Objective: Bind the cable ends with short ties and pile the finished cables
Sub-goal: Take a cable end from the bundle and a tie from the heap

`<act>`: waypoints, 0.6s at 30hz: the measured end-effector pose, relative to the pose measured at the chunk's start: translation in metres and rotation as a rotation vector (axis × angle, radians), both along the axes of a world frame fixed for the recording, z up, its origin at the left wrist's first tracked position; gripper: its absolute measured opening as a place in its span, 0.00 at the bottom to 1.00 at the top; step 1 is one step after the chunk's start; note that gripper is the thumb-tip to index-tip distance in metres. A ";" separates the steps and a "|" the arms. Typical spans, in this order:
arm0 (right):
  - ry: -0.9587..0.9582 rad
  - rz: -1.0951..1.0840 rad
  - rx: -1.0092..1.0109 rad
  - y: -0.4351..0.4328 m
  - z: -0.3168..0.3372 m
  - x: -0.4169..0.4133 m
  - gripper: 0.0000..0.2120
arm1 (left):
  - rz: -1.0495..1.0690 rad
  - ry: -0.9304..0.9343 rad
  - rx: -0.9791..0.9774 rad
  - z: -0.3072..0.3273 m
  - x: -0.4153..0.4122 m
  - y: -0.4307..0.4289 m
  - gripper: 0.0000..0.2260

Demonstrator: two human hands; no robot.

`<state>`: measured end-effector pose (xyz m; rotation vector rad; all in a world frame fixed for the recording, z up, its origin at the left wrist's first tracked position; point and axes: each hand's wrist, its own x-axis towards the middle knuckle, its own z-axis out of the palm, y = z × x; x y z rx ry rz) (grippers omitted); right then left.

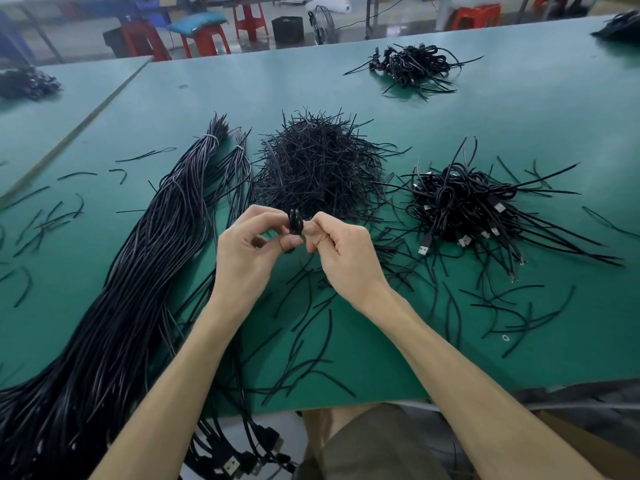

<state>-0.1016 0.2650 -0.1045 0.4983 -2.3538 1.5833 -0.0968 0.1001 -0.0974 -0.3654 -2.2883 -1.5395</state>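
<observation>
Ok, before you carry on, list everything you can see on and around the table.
Table: one, green, under everything.
Unbound cables: one long bundle, black, left of the hands.
Short ties: one heap, black, centre; loose ones scattered around.
Finished cables: one pile, black, right of the heap; second pile farther back.
Other dark piles: two, far-left and far-right edges.
Stools: several, red, beyond the table.
Folded cable: one, black, between both hands.
Left hand: one, pinches the folded cable.
Right hand: one, pinches it too.

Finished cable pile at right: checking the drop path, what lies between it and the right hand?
In the head view, a few loose short ties lie scattered on the green table there.
</observation>
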 end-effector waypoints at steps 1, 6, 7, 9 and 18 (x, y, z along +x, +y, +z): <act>-0.011 -0.007 -0.024 0.000 0.001 -0.001 0.18 | 0.007 -0.019 0.006 0.000 0.000 0.000 0.06; -0.097 -0.008 -0.153 0.001 0.003 -0.003 0.24 | 0.049 -0.114 0.145 0.008 -0.001 0.005 0.05; -0.113 -0.024 -0.172 0.002 0.003 -0.003 0.25 | 0.068 -0.116 0.165 0.013 -0.002 0.005 0.06; -0.134 -0.061 -0.173 0.002 0.004 -0.003 0.25 | 0.077 -0.136 0.167 0.027 -0.006 0.008 0.09; -0.307 -0.032 -0.237 0.010 0.001 0.000 0.09 | -0.107 -0.187 -0.225 0.088 -0.016 0.098 0.07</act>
